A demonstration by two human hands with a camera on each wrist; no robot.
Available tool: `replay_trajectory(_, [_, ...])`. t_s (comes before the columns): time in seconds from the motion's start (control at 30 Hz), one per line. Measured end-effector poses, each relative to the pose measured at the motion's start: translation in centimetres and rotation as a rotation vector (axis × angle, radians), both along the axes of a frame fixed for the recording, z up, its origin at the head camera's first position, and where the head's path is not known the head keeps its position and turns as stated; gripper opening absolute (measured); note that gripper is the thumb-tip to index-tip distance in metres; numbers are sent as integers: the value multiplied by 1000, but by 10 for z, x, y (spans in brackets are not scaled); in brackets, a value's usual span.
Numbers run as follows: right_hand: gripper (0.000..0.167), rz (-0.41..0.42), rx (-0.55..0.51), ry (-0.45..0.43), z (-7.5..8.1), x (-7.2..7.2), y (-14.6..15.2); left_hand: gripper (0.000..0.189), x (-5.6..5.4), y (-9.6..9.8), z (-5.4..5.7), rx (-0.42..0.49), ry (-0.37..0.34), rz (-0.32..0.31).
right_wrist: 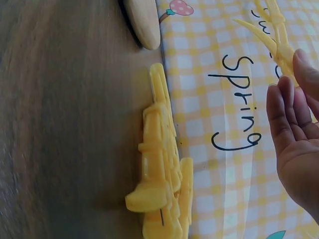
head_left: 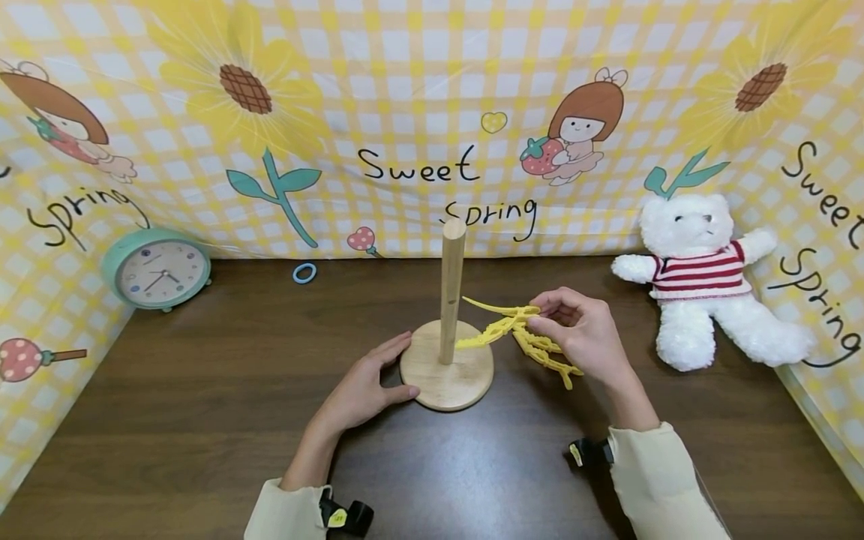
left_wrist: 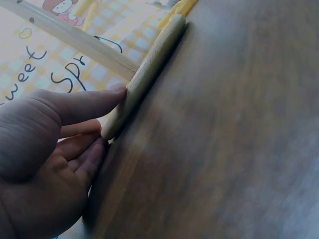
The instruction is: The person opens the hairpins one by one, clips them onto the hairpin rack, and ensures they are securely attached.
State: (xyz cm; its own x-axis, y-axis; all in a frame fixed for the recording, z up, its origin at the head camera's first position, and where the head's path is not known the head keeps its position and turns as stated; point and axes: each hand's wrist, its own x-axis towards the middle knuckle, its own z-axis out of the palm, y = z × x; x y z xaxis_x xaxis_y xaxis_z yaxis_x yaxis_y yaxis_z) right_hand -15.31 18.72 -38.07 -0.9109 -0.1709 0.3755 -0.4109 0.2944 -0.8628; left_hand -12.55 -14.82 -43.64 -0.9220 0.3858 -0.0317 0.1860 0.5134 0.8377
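A wooden stand has a round base (head_left: 466, 386) and an upright post (head_left: 452, 285) with small dark holes in its side. At the base's left edge, my left hand (head_left: 364, 386) grips the rim between thumb and fingers. My right hand (head_left: 580, 330) pinches a thin yellow plastic branch piece (head_left: 496, 330) between thumb and fingertips, its tips pointing toward the post. The right wrist view shows this held piece (right_wrist: 279, 42) raised above the table. More yellow plastic branch pieces (right_wrist: 159, 164) lie on the table beneath that hand.
A pale blue ring (head_left: 304, 273) lies near the back edge of the brown table (head_left: 223, 405). A mint alarm clock (head_left: 162, 270) stands at the back left. A white teddy bear (head_left: 702, 285) in a striped shirt sits at the right. Patterned cloth surrounds the table.
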Motion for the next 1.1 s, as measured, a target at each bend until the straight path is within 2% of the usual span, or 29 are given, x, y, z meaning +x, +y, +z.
replay_trajectory(0.37, [15, 7, -17, -64, -10, -5, -10, 81, 0, 1, 1, -2, -13, -1])
replay_trajectory(0.77, [19, 11, -108, -175, -16, -5, -29, 80, -1, -1, -2, -14, -13, 4])
replay_trajectory(1.1, [21, 73, -175, -225, -24, -3, -40, 80, -1, 0, -1, -4, -1, -4])
